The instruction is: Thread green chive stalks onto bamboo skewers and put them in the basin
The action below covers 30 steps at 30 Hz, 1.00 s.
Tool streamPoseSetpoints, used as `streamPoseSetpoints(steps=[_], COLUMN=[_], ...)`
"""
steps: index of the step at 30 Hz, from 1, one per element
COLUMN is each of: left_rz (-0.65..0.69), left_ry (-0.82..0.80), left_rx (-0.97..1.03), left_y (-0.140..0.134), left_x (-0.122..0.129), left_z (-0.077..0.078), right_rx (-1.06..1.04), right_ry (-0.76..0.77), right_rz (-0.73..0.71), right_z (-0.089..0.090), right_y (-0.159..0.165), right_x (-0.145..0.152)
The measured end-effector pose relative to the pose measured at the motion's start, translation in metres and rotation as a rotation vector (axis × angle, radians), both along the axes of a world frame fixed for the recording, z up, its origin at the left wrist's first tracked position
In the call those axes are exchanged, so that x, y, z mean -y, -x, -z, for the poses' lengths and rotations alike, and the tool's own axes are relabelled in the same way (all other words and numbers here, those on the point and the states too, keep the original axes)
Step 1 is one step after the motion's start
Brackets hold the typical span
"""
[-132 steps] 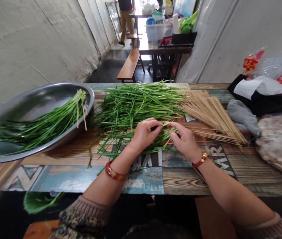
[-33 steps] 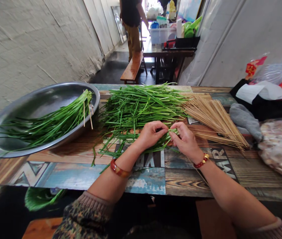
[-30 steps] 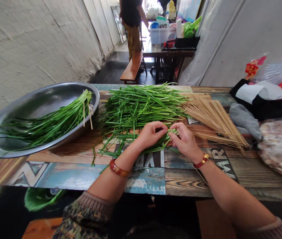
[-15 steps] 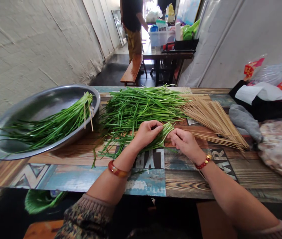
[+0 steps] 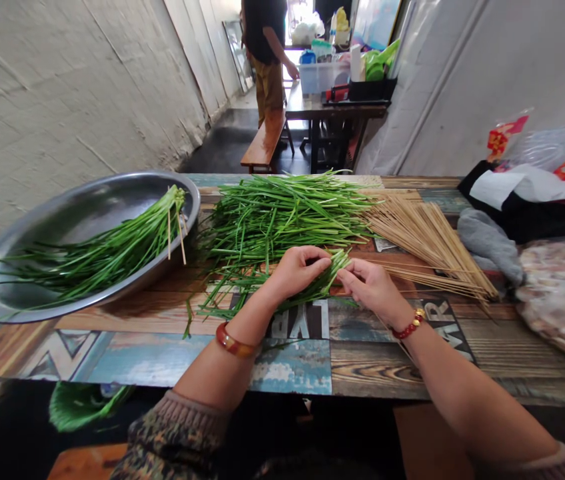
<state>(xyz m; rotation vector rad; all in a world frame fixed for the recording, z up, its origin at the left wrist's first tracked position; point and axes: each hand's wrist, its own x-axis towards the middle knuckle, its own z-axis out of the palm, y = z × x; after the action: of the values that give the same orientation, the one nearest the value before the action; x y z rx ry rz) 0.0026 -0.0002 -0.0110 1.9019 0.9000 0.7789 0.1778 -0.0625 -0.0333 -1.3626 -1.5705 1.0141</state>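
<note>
My left hand [image 5: 302,270] is closed round a small bunch of garlic chives [image 5: 336,268], its pale cut ends pointing right. Against those ends my right hand [image 5: 370,287] is closed in a pinch on a thin bamboo skewer [image 5: 381,321], which runs back under the wrist; its tip is hidden. A large heap of garlic chives [image 5: 287,210] lies just beyond both hands. To its right are many loose bamboo skewers [image 5: 430,240], fanned out on the table. In the metal basin [image 5: 87,190] at the left rests a bundle of chives [image 5: 132,250] with two skewers [image 5: 182,240] through its ends.
The patterned wooden table [image 5: 172,357] spans the view. At its right stand a plastic bag of pale pieces [image 5: 562,293], a grey cloth-like bundle [image 5: 490,243] and a black bag [image 5: 527,217]. Further back, a person [image 5: 267,60] stands beside a bench [image 5: 265,140] and another table [image 5: 342,112].
My left thumb and fingers have shifted slightly on the bunch, and my right fingers have moved closer in to the ends. The person's arm in the background has lowered.
</note>
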Motion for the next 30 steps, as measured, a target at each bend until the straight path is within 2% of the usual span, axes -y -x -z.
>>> streamPoseSetpoints(steps=[7,10,13,17,22,26,30], left_rz=[0.087,-0.078,-0.230,-0.178,-0.149,-0.182,-0.190], left_ry=[-0.222,-0.264,-0.319,-0.429,-0.605,-0.641,-0.670], left_rx=[-0.145,-0.129,-0.110,-0.202,-0.473,-0.630,-0.658], left_y=[0.007,0.009,0.010,0.007,0.005,0.005,0.005], left_x=[-0.007,-0.011,-0.015,-0.018,-0.017,-0.014,-0.013], left_z=[0.001,0.003,0.008,0.016,0.017,0.015,0.014], right_rx=[-0.047,0.005,0.062,0.088,0.099,0.113,0.108], right_ry=[-0.020,0.012,0.085,0.112,0.063,0.037,0.033], right_rz=[0.034,-0.001,-0.098,-0.120,-0.109,-0.101,-0.072], right_z=[0.005,0.005,0.003,0.001,0.002,0.003,0.002], right_y=[-0.004,-0.007,-0.011,-0.013,-0.012,-0.012,-0.011], right_x=[-0.004,-0.003,-0.002,-0.001,-0.001,-0.002,-0.002])
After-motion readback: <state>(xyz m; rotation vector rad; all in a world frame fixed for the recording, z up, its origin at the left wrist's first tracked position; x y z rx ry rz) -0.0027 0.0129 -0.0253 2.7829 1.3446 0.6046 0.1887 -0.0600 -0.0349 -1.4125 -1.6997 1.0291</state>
